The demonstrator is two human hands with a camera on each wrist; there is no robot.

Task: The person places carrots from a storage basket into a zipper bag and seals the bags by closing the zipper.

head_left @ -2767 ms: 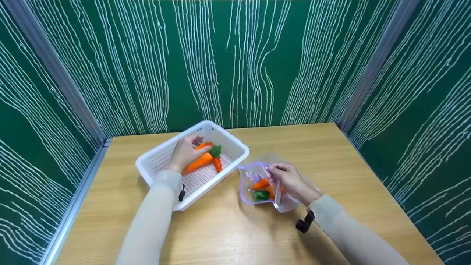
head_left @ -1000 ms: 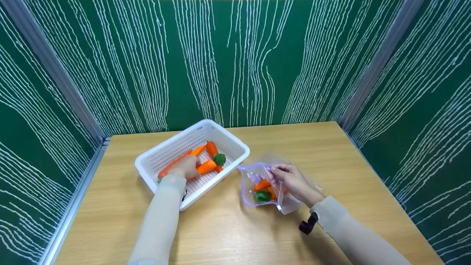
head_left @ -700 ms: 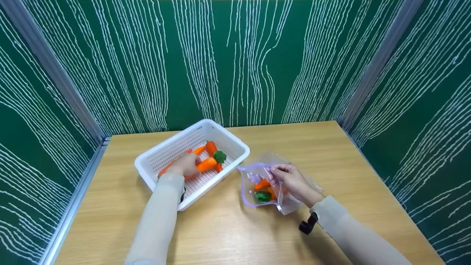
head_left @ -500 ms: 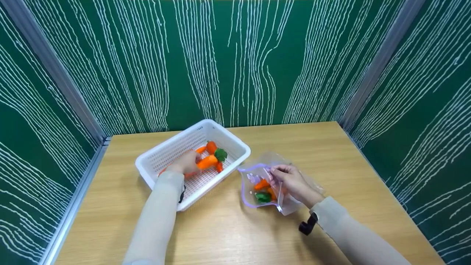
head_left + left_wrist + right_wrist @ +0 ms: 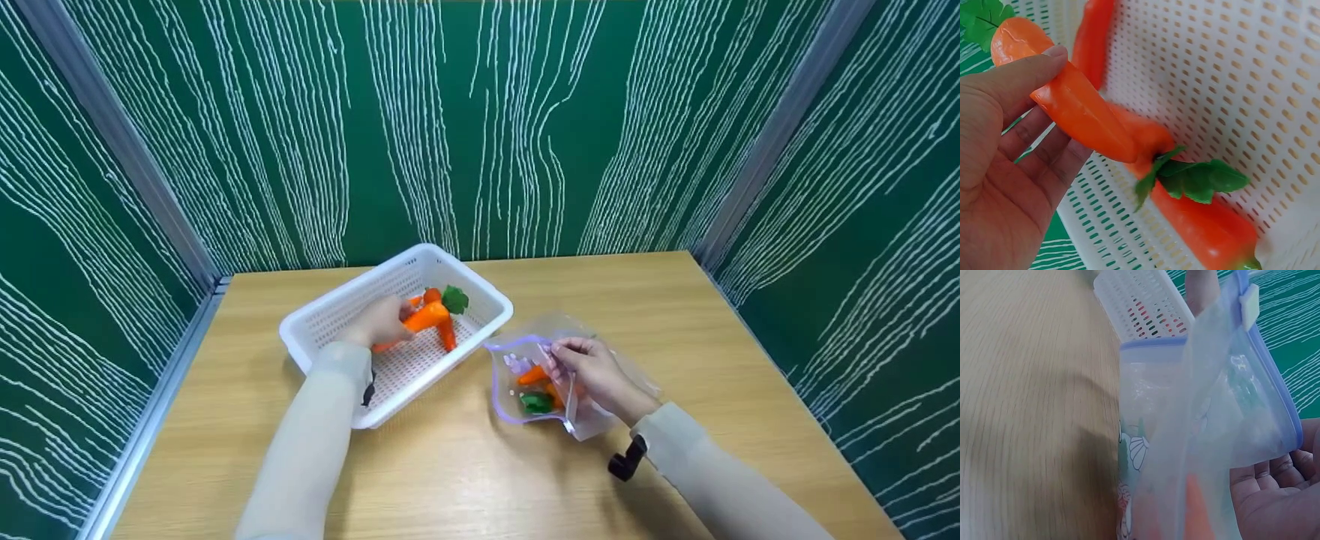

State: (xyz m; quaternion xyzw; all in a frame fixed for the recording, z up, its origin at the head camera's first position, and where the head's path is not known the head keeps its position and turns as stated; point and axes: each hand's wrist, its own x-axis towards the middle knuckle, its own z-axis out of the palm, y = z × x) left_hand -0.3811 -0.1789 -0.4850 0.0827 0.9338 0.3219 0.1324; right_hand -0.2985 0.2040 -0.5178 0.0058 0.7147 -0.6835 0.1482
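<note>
In the head view my left hand (image 5: 381, 321) is inside the white basket (image 5: 300, 339). It pinches an orange toy carrot (image 5: 1084, 107) between thumb and fingers, raised off the basket floor, with its green leaf (image 5: 982, 22) beyond the thumb. Below it in the left wrist view lie another carrot (image 5: 1143, 132) with dark green leaves and red peppers (image 5: 1210, 233). My right hand (image 5: 598, 375) pinches the upper edge of a clear zip bag (image 5: 495, 386) with a purple rim, holding its mouth apart. Inside the bag are orange pieces (image 5: 533, 375) and a green one (image 5: 535, 402).
The basket and bag stand side by side on a wooden table (image 5: 450, 480), the bag just right of the basket's near corner. Green walls (image 5: 510, 135) with white wavy lines enclose the back and sides. A pale slider (image 5: 1249, 306) sits on the bag's zip.
My left hand has taken hold of the carrot and raised it, shifting it toward the basket's far side. The right hand and the bag have stayed nearly still.
</note>
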